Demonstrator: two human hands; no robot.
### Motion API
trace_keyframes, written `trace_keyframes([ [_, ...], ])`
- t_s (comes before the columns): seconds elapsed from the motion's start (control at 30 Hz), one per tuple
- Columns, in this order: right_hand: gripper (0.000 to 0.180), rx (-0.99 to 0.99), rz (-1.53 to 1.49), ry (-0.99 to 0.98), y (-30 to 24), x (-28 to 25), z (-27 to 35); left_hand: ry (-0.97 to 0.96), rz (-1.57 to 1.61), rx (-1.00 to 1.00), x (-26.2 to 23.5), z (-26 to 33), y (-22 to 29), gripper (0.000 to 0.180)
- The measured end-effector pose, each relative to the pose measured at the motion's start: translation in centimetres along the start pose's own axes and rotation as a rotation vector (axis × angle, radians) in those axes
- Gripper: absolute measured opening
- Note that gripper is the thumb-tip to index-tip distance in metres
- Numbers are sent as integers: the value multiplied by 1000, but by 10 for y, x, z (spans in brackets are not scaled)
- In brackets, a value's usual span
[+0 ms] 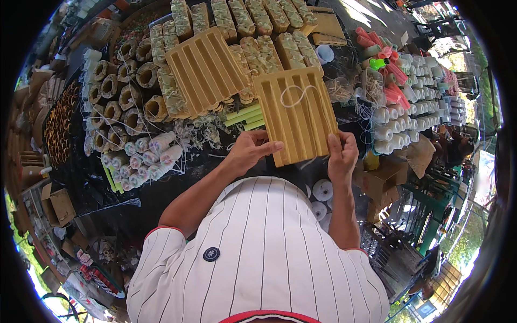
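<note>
Between my two hands is a tan ridged board (pixel 285 134) with long parallel grooves, its far end resting over the table's goods. My left hand (pixel 249 152) grips its near left corner, thumb laid on top. At the near right edge, my right hand (pixel 342 155) holds it with the thumb on the face and the fingers behind. A thin white string (pixel 292 104) loops over the upper part of the board. Just to the left lies a similar grooved board (pixel 207 70) on speckled blocks (pixel 250 52). Yellow-green strips (pixel 245 115) show between the two boards.
Hollow hexagonal tubes (pixel 146 75) and plastic-wrapped rolls (pixel 141 161) fill the table's left side. White spools (pixel 389 132), pink rolls (pixel 396 97) and a clear tub (pixel 372 86) crowd the right. A cardboard box (pixel 383 183) stands below on the right. Other people are at the far right.
</note>
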State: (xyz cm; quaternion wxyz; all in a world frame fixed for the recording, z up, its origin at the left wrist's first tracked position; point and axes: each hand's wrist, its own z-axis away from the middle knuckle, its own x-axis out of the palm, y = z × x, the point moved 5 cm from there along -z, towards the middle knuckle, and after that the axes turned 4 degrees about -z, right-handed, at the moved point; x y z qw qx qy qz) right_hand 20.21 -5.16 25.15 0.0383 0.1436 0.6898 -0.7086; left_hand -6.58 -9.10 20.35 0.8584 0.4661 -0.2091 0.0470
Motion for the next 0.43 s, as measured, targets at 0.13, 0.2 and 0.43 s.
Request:
trace_keyframes([
  [0.13,23,128,-40,-39,40,-31,49,-6,232,-139,20,-13,-33,58],
  [0.2,24,147,-3,-98,66,-36,46,-16,291,-93,24,-15,-59,63],
  [0.43,29,187,292,-551,151,19,31,234,87,-179,-11,16,-156,72],
])
